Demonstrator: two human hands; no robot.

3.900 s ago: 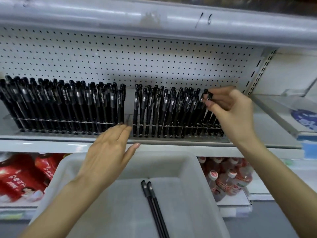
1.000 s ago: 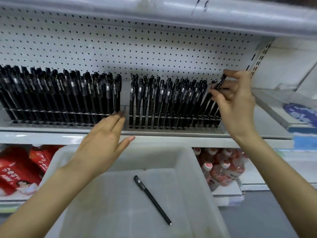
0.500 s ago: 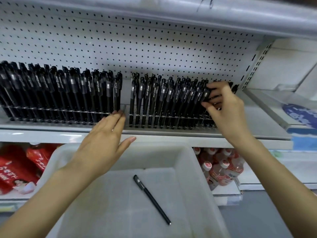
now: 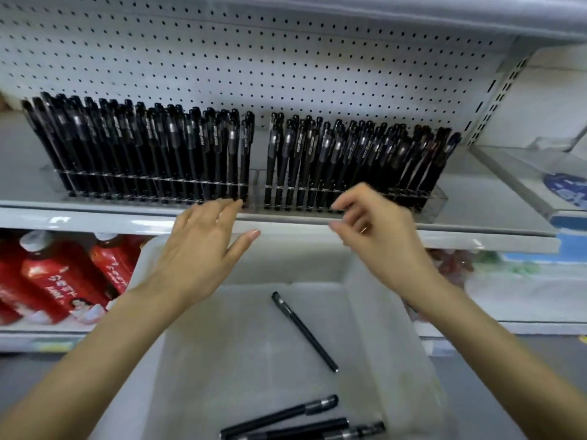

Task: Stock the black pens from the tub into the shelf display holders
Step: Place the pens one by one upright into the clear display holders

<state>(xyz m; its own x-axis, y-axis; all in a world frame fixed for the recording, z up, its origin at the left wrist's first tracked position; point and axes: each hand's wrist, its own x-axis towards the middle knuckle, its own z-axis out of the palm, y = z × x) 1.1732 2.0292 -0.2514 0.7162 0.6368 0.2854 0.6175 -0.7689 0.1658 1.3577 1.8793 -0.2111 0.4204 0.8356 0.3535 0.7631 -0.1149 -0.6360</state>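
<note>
A translucent white tub (image 4: 390, 312) sits below the shelf with one black pen (image 4: 304, 331) lying diagonally in its middle and three more pens (image 4: 305, 420) at its near edge. Two clear display holders stand on the shelf, the left holder (image 4: 152, 185) and the right holder (image 4: 438, 198), both packed with upright black pens. My left hand (image 4: 203, 252) rests with straight fingers against the shelf edge at the gap between the holders. My right hand (image 4: 374, 233) hangs in front of the right holder, blurred, fingers loosely curled, holding nothing.
A white pegboard (image 4: 286, 68) backs the shelf (image 4: 95, 214). Red bottles (image 4: 57, 281) stand on the lower shelf at left, more bottles at lower right behind my right forearm. A clear angled tray (image 4: 540, 176) sits at the far right.
My right hand set its pen into the right end of the right holder, let go, and has drawn back down and left. The view tilted down, showing more pens in the tub.
</note>
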